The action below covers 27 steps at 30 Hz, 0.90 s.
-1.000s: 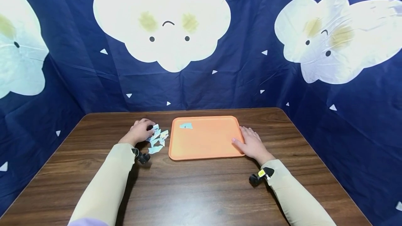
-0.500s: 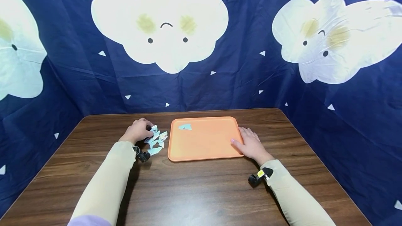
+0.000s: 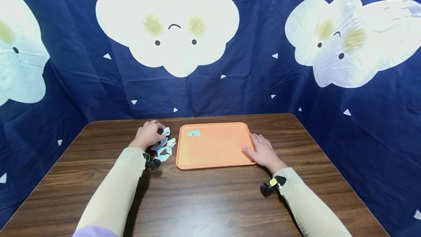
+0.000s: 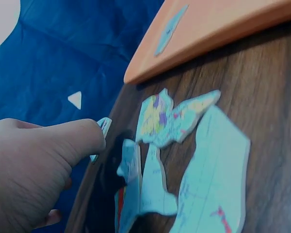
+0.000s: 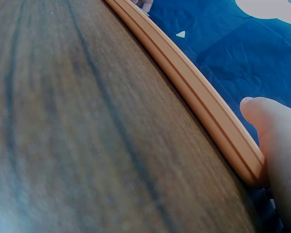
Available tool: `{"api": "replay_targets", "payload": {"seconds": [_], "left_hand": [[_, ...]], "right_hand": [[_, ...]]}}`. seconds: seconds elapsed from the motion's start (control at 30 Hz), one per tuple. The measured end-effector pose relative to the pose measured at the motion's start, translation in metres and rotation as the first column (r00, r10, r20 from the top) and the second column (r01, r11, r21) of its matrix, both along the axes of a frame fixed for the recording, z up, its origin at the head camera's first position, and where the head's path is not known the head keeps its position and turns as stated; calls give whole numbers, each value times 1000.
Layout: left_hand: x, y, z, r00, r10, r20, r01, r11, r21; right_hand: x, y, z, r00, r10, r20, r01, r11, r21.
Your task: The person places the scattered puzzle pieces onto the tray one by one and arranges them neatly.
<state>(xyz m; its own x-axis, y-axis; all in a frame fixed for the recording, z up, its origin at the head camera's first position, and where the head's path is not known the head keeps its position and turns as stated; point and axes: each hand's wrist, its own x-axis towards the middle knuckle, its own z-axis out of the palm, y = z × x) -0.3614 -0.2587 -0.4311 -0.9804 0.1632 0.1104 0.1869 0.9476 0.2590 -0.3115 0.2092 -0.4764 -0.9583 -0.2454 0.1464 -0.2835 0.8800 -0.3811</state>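
My left hand (image 3: 149,134) pinches a light-blue jigsaw piece (image 4: 105,125) between thumb and fingers, raised a little above the pile; the hand covers part of it. Beneath and beside that hand lie several irregular flat map-printed puzzle pieces (image 4: 213,170), some overlapping. An orange tray (image 3: 217,153) stands to their right, with a single blue piece (image 3: 194,133) near its upper left corner. At the tray's right edge rests my right hand (image 3: 264,153), its fingers straight along the outside and its thumb lying over the rim.
The brown wooden table (image 3: 197,200) extends in front of the tray. A dark blue curtain (image 3: 194,94) with white clouds stands behind the table and along its sides. Small black cameras are strapped to both wrists.
My left hand has lifted a puzzle piece from the pile and moved it slightly right and away from me. My right hand and the tray stay in place.
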Motion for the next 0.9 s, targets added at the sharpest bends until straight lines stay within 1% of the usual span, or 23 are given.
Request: {"api": "replay_targets", "payload": {"seconds": [0.2, 0.47, 0.73, 0.9], "left_hand": [[-1, 14, 5, 1000, -11, -18, 11, 1000, 2], [-6, 29, 4, 999, -30, -38, 30, 1000, -4], [-6, 47, 7, 997, -66, -46, 66, 998, -14], [-8, 56, 7, 996, -81, -37, 81, 997, -12]], "right_hand": [[0, 0, 1, 1000, -3, 3, 3, 1000, 1], [1, -1, 2, 1000, 0, -1, 0, 1000, 1], [1, 0, 2, 1000, -2, 6, 2, 1000, -4], [0, 0, 2, 1000, -6, 12, 6, 1000, -4]]}}
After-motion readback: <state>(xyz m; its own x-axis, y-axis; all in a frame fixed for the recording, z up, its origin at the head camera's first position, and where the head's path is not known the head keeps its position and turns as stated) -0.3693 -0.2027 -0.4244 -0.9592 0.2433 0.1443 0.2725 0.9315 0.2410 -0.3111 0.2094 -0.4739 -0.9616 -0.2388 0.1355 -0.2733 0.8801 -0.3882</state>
